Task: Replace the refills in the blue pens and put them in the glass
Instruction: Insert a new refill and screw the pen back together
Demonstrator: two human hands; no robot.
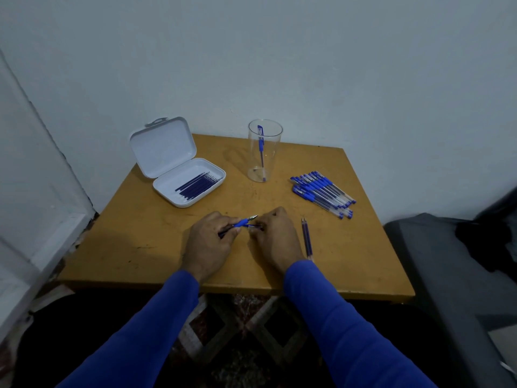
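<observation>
Your left hand (208, 242) pinches a blue pen (242, 222), its tip angled up toward your right hand (272, 233). Your right hand's fingers curl around a small pen part (255, 226) touching the pen; exactly which part, you can't tell. Just right of the grip lie two loose refills (306, 238). Farther right and beyond, the pile of blue pens (321, 193). Straight beyond the grip, the glass (264, 151) holds one pen (260, 144). Beyond-left, an open white case (179, 166) with refills (198, 184).
</observation>
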